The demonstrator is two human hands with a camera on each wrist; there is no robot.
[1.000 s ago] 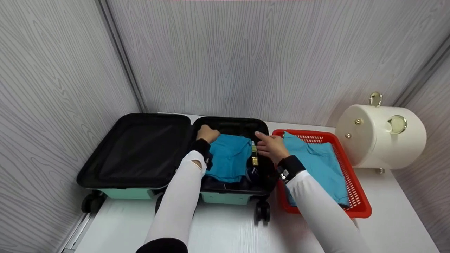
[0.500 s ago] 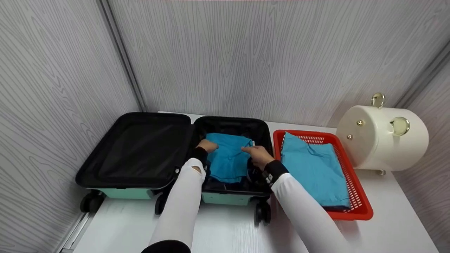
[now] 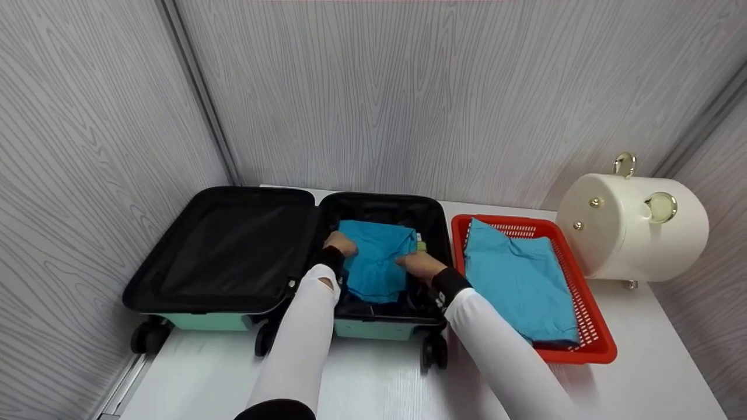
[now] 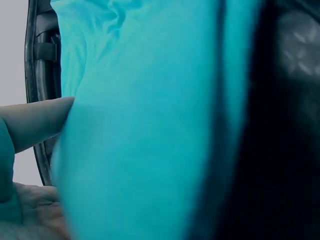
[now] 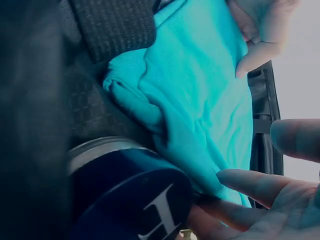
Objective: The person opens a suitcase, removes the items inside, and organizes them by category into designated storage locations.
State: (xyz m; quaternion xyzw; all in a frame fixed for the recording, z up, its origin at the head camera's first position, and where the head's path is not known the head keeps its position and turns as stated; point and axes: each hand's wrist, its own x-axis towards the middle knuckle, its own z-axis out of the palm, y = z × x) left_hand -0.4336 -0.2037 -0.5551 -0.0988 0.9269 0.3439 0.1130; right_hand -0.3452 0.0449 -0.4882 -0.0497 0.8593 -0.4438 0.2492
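Note:
A folded turquoise garment (image 3: 378,259) lies in the right half of an open suitcase (image 3: 373,330). At its left edge my left hand (image 3: 342,243) holds the cloth, the thumb on top in the left wrist view and the other fingers partly behind the fabric. My right hand (image 3: 421,265) reaches in from the other side. In the right wrist view its fingers (image 5: 250,185) are extended, the index fingertip touching the garment's edge and the thumb held apart. Below them sits a dark blue rounded item (image 5: 135,195) with a silver band and a white letter.
A yellow-green item (image 3: 421,245) shows beside the garment. The suitcase's black-lined left half (image 3: 233,256) lies flat. To the right stands a red basket (image 3: 601,344) holding a folded blue cloth (image 3: 519,286). A cream cylindrical case (image 3: 636,233) is behind it.
My right hand has moved left and down from above the suitcase's right side onto the garment's edge. My left hand has slid slightly toward me along the left edge.

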